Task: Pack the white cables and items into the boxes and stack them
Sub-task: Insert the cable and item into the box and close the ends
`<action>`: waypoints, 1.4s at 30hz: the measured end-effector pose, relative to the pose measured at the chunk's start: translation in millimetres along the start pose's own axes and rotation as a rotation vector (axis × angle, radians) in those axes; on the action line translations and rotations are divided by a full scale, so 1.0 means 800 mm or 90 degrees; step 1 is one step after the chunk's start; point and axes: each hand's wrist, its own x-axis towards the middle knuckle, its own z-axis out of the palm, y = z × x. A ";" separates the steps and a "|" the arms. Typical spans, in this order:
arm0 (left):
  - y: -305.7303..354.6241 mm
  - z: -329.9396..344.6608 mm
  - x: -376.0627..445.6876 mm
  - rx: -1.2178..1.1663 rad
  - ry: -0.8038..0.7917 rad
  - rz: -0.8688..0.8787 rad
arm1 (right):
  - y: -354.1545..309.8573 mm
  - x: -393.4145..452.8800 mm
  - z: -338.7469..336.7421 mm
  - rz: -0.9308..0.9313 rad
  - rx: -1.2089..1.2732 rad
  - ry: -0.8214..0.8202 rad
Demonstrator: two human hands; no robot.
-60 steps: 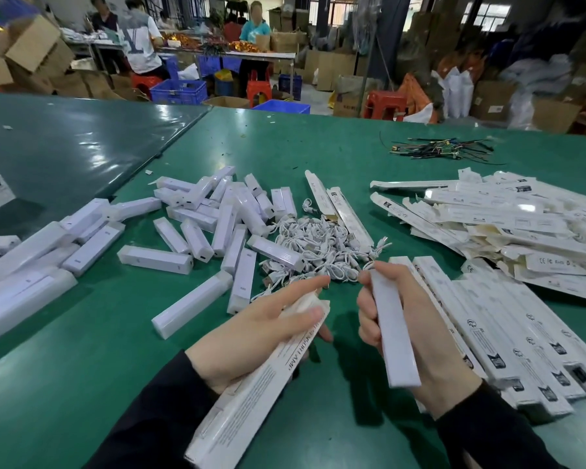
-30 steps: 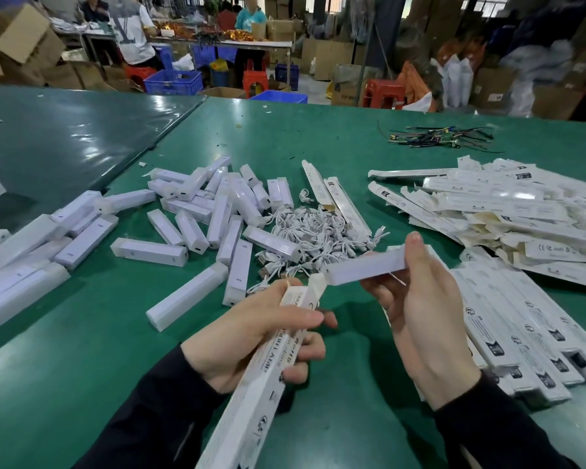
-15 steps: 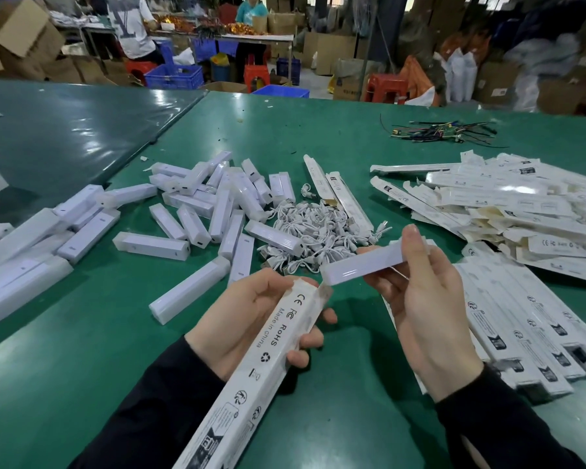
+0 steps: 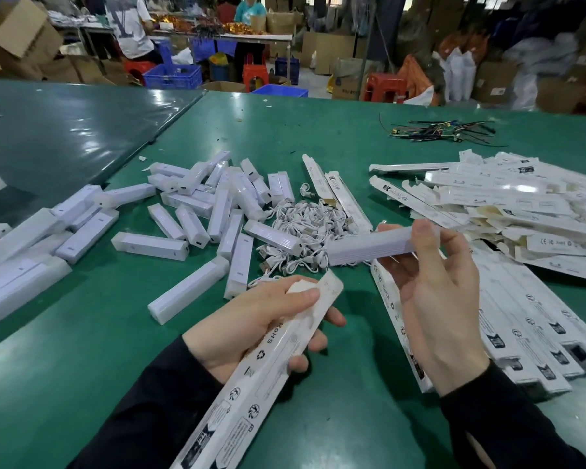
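Left hand (image 4: 251, 319) grip wraps long printed cardboard box (image 4: 251, 387); right hand (image 4: 433, 292) grip pinches smooth white plastic bar (image 4: 366, 247) just above the box's open end, over glossy green tabletop (image 4: 65, 367).

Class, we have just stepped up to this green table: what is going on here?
A person is packing at a green table. The left hand grips a long printed box with its open end pointing away. The right hand holds a white bar level, its end close to the box's mouth but not yet inside. Behind lie loose white bars, a heap of white cables, flat unfolded boxes and, at the right, a row of boxes.
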 end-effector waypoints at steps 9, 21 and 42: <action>0.001 0.008 -0.012 -0.006 -0.114 0.035 | -0.004 0.000 -0.001 0.126 -0.028 -0.063; 0.008 0.002 -0.018 -0.088 -0.256 0.062 | -0.012 0.006 0.000 0.187 0.058 -0.204; -0.001 0.002 -0.010 -0.124 -0.263 -0.013 | -0.010 -0.003 0.000 0.124 0.088 -0.307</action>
